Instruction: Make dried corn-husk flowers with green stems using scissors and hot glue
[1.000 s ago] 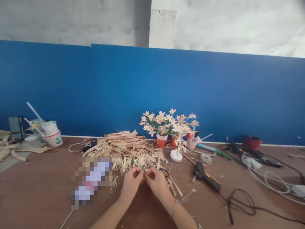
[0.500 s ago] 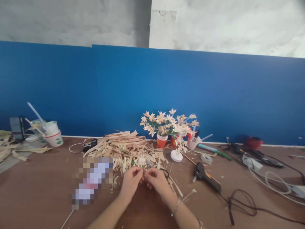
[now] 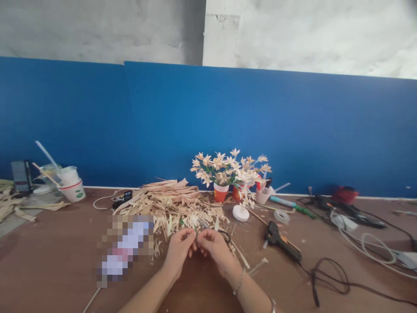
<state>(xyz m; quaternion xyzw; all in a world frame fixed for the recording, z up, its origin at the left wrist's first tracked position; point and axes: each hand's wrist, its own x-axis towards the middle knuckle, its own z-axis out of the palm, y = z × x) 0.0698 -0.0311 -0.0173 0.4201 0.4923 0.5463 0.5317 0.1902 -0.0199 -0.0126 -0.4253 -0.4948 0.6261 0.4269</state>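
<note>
My left hand [image 3: 180,248] and my right hand [image 3: 213,246] meet low in the middle, fingertips pinched and almost touching. Between them shows a tiny piece of thin green stem [image 3: 196,232]. A pale flower [image 3: 194,219] appears just above the fingertips; whether it joins the stem I cannot tell. Scissors [image 3: 225,236] with dark handles lie partly hidden behind my right hand. Beyond both hands spreads a heap of dry husk strips [image 3: 176,198]. Finished husk flowers [image 3: 220,162] stand in red paper cups [image 3: 221,194], and more rise from a white round base [image 3: 240,213].
A black glue gun [image 3: 280,243] with its cable lies to the right, near a tape roll [image 3: 282,216]. White cords [image 3: 368,243] tangle farther right. At left are a blurred-out object [image 3: 125,248] and a white paper cup [image 3: 73,191]. A blue partition [image 3: 163,121] closes the back.
Both hands stay nearly in place, fingertips still pinched together. A little more green shows between them. The whole view has shifted very slightly.
</note>
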